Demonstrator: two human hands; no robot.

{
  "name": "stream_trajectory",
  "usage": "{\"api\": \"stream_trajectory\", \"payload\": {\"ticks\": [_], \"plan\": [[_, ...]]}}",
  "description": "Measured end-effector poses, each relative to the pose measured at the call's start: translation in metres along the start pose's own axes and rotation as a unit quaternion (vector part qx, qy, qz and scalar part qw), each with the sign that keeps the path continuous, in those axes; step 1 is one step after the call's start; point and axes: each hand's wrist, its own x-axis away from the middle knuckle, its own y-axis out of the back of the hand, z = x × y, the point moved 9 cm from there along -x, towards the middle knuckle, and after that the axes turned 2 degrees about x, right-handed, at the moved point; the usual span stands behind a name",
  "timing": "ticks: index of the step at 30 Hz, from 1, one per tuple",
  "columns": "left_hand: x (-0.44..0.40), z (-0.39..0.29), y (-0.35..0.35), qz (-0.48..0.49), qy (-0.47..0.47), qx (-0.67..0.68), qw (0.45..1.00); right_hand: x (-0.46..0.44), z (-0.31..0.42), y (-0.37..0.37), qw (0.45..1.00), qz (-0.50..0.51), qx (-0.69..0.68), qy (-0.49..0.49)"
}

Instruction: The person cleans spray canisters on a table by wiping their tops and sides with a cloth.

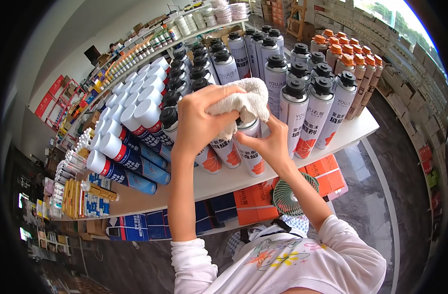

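My left hand (202, 116) is closed on a bunched whitish ribbed cloth (247, 100). The cloth lies over the top of a white and orange spray foam can (253, 159) at the front edge of the table, hiding its cap. My right hand (273, 143) grips that same can below the cloth, thumb and fingers around its upper side. Close on the left stand more cans of the same kind, partly behind my left hand. To the right are similar foam cans (296, 117) with black tops.
Blue cans with white caps (148, 112) fill the table's left part. Brown cans with orange caps (368, 81) stand at the far right. Under the white tabletop (353, 128) are orange boxes (256, 200), blue boxes (158, 225) and a green fan (295, 193).
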Motion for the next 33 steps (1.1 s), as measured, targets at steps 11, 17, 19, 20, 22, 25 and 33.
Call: {"api": "stream_trajectory", "payload": {"ticks": [11, 17, 19, 20, 22, 25, 33], "plan": [[0.000, -0.065, -0.031, 0.091, -0.128, -0.311, 0.937, 0.005, -0.007, -0.004, 0.996, 0.012, -0.079, -0.049], [-0.024, -0.031, -0.017, 0.112, -0.044, -0.136, 0.983, 0.006, -0.010, -0.005, 0.989, 0.020, -0.095, -0.113], [-0.019, -0.018, -0.012, 0.080, -0.022, -0.085, 0.993, 0.004, -0.008, -0.004, 0.992, 0.024, -0.072, -0.100], [-0.016, -0.012, -0.007, 0.048, 0.000, -0.030, 0.998, 0.004, -0.006, -0.004, 0.994, 0.024, -0.062, -0.092], [-0.004, -0.005, -0.008, 0.033, 0.029, -0.005, 0.999, 0.005, -0.004, -0.006, 0.995, 0.025, -0.055, -0.083], [0.017, 0.003, 0.002, -0.103, 0.034, 0.064, 0.992, 0.008, -0.001, -0.002, 0.998, -0.008, -0.047, -0.031], [0.019, -0.071, -0.025, -0.024, -0.134, -0.283, 0.949, 0.010, -0.015, -0.006, 0.989, -0.002, -0.129, -0.065]]}}
